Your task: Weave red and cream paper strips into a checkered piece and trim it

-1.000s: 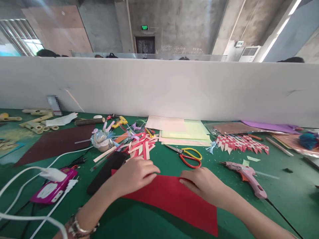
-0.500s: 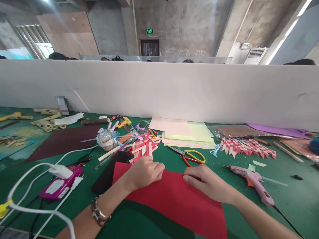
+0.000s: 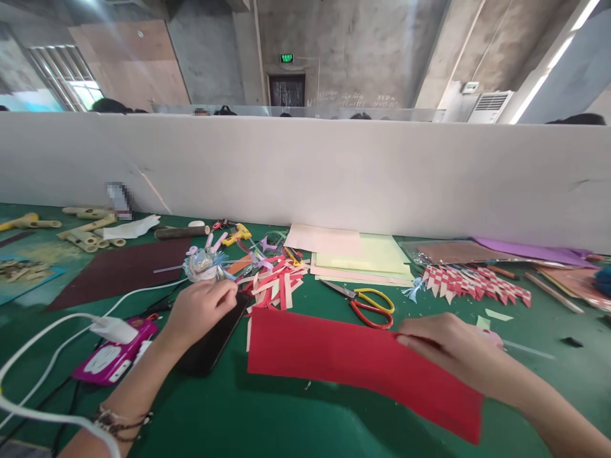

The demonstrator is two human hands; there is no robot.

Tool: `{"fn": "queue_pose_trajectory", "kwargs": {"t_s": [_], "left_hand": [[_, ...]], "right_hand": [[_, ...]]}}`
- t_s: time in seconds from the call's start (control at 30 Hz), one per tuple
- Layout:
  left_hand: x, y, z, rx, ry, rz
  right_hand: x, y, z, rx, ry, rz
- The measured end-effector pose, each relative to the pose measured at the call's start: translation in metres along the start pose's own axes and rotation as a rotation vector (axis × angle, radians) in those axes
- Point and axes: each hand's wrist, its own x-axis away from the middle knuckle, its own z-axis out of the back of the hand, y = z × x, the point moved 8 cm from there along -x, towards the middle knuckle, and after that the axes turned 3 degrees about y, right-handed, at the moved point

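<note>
A red paper sheet (image 3: 329, 350) hangs over the green table, its right part gripped by my right hand (image 3: 449, 346) between thumb and fingers. My left hand (image 3: 203, 312) is away from the sheet, left of it and above a black phone (image 3: 214, 343), with its fingers curled together; whether anything small is in them is hidden. Scissors with yellow and red handles (image 3: 370, 305) lie just behind the sheet. Red and pale paper strips (image 3: 279, 283) are piled behind the sheet's left end.
A pink glue gun (image 3: 496, 340) is partly hidden behind my right hand. Pale paper sheets (image 3: 363, 251) and woven red-white pieces (image 3: 472, 282) lie farther back. A purple power strip (image 3: 112, 356) with white cables sits at left, below a dark sheet (image 3: 124, 270). A white partition (image 3: 305, 172) stands behind.
My left hand has let go of the red sheet and moved left. My right hand has shifted right with the sheet, uncovering more of the phone and the scissors' red handle.
</note>
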Motion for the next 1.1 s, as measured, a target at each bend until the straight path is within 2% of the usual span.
{"fn": "queue_pose_trajectory", "kwargs": {"t_s": [0.07, 0.1, 0.17, 0.2, 0.27, 0.33, 0.43, 0.57, 0.7, 0.93, 1.1], "left_hand": [[-0.012, 0.016, 0.013, 0.114, 0.03, 0.023], [-0.019, 0.027, 0.017, 0.191, 0.001, 0.025], [-0.027, 0.053, 0.016, 0.331, -0.142, -0.008], [-0.027, 0.066, 0.011, 0.404, -0.255, -0.032], [-0.021, 0.081, 0.001, 0.517, -0.432, -0.001], [-0.012, 0.084, -0.012, 0.578, -0.561, 0.091], [-0.003, 0.082, -0.027, 0.63, -0.635, 0.199], [-0.009, 0.096, -0.03, 0.695, -0.64, 0.127], [-0.017, 0.109, -0.023, 0.628, -0.587, 0.036], [-0.023, 0.121, -0.003, 0.536, -0.361, -0.077], [-0.023, 0.122, -0.007, 0.52, -0.319, -0.054]], "right_hand": [[-0.004, -0.029, 0.005, 0.192, 0.095, 0.187], [-0.005, -0.044, 0.007, 0.274, 0.158, 0.271], [-0.003, -0.066, 0.013, 0.403, 0.325, 0.376], [0.0, -0.072, 0.016, 0.45, 0.406, 0.408], [0.008, -0.078, 0.019, 0.527, 0.531, 0.456], [0.015, -0.075, 0.017, 0.589, 0.588, 0.477], [0.016, -0.062, 0.009, 0.632, 0.581, 0.432], [0.004, -0.047, -0.007, 0.532, 0.479, 0.314], [-0.013, -0.049, -0.023, 0.319, 0.365, 0.251], [-0.038, -0.065, -0.036, 0.036, 0.296, 0.203], [-0.05, -0.074, -0.052, -0.022, 0.354, 0.234]]}}
